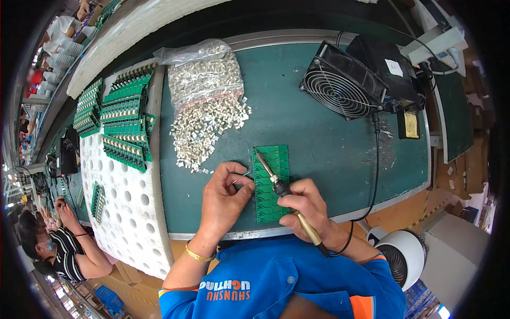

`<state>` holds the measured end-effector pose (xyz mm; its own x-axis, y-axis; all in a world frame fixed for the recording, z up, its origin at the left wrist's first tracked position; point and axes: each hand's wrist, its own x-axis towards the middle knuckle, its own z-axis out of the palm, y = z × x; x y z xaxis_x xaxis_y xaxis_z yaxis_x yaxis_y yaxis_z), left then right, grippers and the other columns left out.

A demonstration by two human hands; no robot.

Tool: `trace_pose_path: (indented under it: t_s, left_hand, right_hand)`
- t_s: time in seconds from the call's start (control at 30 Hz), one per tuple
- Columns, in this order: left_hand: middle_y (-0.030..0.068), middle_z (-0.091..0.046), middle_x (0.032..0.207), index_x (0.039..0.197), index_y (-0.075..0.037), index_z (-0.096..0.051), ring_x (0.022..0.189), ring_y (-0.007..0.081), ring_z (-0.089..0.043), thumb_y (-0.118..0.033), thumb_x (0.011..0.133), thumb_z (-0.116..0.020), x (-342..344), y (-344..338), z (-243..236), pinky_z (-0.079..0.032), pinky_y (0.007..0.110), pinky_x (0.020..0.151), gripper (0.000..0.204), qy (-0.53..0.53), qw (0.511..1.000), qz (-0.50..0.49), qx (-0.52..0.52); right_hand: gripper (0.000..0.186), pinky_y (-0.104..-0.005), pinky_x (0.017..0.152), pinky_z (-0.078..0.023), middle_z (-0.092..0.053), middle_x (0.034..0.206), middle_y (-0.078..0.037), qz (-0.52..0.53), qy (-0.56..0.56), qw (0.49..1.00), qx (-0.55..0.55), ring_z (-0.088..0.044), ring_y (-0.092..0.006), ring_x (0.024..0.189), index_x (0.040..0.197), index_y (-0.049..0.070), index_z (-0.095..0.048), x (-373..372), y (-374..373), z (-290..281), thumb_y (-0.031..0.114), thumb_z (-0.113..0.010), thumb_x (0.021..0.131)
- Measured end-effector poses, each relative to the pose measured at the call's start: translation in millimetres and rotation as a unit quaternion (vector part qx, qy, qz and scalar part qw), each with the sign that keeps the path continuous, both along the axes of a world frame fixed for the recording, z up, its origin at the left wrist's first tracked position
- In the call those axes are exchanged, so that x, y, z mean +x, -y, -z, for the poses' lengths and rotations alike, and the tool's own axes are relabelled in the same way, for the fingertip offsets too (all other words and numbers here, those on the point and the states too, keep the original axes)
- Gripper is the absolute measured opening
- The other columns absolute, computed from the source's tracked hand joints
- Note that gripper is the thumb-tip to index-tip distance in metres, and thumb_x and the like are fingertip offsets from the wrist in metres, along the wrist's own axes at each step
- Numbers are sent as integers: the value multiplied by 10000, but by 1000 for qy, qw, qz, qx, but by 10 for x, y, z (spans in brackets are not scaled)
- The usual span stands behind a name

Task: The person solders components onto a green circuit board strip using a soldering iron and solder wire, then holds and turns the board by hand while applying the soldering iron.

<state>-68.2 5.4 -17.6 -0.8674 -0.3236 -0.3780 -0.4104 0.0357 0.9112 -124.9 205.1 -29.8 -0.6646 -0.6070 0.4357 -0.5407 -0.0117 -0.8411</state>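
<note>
In my right hand is a soldering iron with a brass-coloured handle. Its bare metal tip slants up and left over the top left corner of a green circuit board panel. The panel lies flat near the table's front edge, partly covered by the iron and my fingers. Just left of it, my left hand is closed in a pinch, with a thin solder wire at its fingertips. Loose small white connectors lie beyond my left hand, spilling from a clear plastic bag.
A black fan stands at the back right beside a black box and a yellow sponge holder. The iron's cable crosses the right side. Populated boards rest on white foam at left. A co-worker sits beyond.
</note>
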Motion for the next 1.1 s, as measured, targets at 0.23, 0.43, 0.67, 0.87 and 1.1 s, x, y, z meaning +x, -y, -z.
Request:
trace_pose_path:
  t_s: [0.23,0.43,0.67,0.87,1.1]
  left_hand:
    - [-12,-668,792,1097,-38,-532,568,4,-392,29,845,-682,-61,30,-25,-356,194,510,301,10,999,18,47]
    - [2,-632,836,1135,-37,-489,649,-9,-456,68,883,-651,-78,18,-104,-370,153,553,318,30,998,48,7]
    - [6,-633,841,1142,-36,-486,643,-10,-456,82,884,-638,-77,13,-66,-367,150,555,322,23,998,45,30]
    - [-6,-654,791,1124,-35,-507,564,8,-392,66,857,-657,-69,3,-43,-354,189,512,322,6,999,19,42]
    - [-10,-637,878,1065,-22,-565,608,5,-408,17,865,-688,6,-11,-95,-344,175,528,238,-10,998,8,-56]
  right_hand:
    - [363,-322,574,-446,-488,905,-125,17,-12,1000,4,-502,-218,700,1076,19,-604,13,4,21,324,-692,900]
    - [354,-324,580,-442,-486,906,-126,14,-8,1000,2,-495,-224,703,1067,14,-606,11,3,11,314,-694,900]
    - [341,-327,584,-449,-486,914,-129,6,-5,1000,5,-503,-226,709,1075,15,-602,0,-3,1,287,-704,896]
    - [341,-325,578,-452,-487,912,-126,15,-19,1000,5,-504,-224,699,1073,18,-603,-1,11,-16,299,-695,902]
    - [346,-325,552,-454,-523,883,-126,43,-46,998,-25,-520,-220,665,1044,18,-618,14,-17,-24,333,-677,914]
